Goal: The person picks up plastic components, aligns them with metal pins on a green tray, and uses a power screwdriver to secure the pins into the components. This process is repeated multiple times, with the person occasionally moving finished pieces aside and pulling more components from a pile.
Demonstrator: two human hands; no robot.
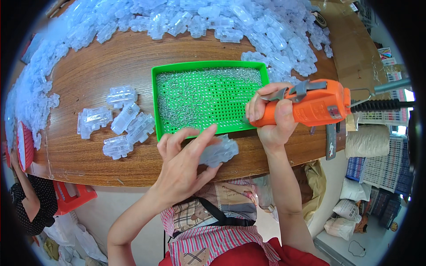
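Note:
My right hand is wrapped round an orange electric screwdriver, whose tip end points left over the right part of a green tray. Small silvery screws lie across the tray's perforated bottom, thickest along its left and far sides. At the tray's near edge, my left hand grips a clear plastic housing between thumb and fingers; it looks slightly blurred. Left of the tray, several similar clear plastic housings rest on the wooden table.
A large heap of clear plastic housings curves round the table's far and left sides. A cord and hook run from the screwdriver's back end. Another person's arm is at far left, near a red basket and a red stool.

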